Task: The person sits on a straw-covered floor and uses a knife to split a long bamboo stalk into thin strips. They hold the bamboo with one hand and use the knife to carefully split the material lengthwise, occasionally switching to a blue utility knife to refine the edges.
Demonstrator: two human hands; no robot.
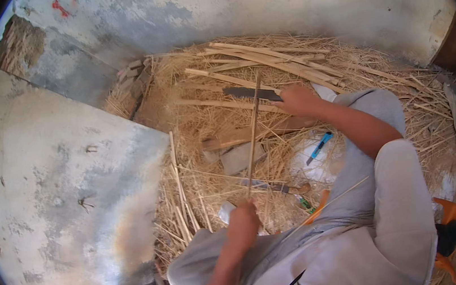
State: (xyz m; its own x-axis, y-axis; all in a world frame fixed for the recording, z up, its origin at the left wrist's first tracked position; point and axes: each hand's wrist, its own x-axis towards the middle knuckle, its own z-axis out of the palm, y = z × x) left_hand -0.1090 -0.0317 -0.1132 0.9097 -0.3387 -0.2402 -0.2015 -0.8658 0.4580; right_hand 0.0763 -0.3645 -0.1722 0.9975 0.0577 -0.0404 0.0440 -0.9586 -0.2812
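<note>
A stained, peeling wall [211, 8] bounded the corner, and below it the floor [150, 115] was thick with straw-like shavings [407, 115]. The person's bent legs in grey trousers [342, 191] took up the near side. Beyond them, toward the wall, sprawled a loose pile of split bamboo strips [281, 62]; a flat wooden plank [222, 140] lay nearer, with a squared stone block [241, 159] just on its near side.

A slim bamboo stick [254, 139] reached out in front of the person, crossing above the plank, its near end in the left hand [244, 224], whose fingers were clamped around it. The right hand [300, 101] had its fingers clamped on the handle of a dark-bladed knife [242, 92]. The blade crossed the stick near its far end; whether they touched, I could not tell. Smaller again, a second knife [273, 186] lay among the shavings, and a blue utility cutter [318, 148] lay beside the trousers.

The stick's far end looked unsupported, so too hard a stroke might have twisted or snapped it and thrown the blade off line. A slip toward the body could have reached the left hand or the legs. The loose blades might have nicked a shifting leg.
</note>
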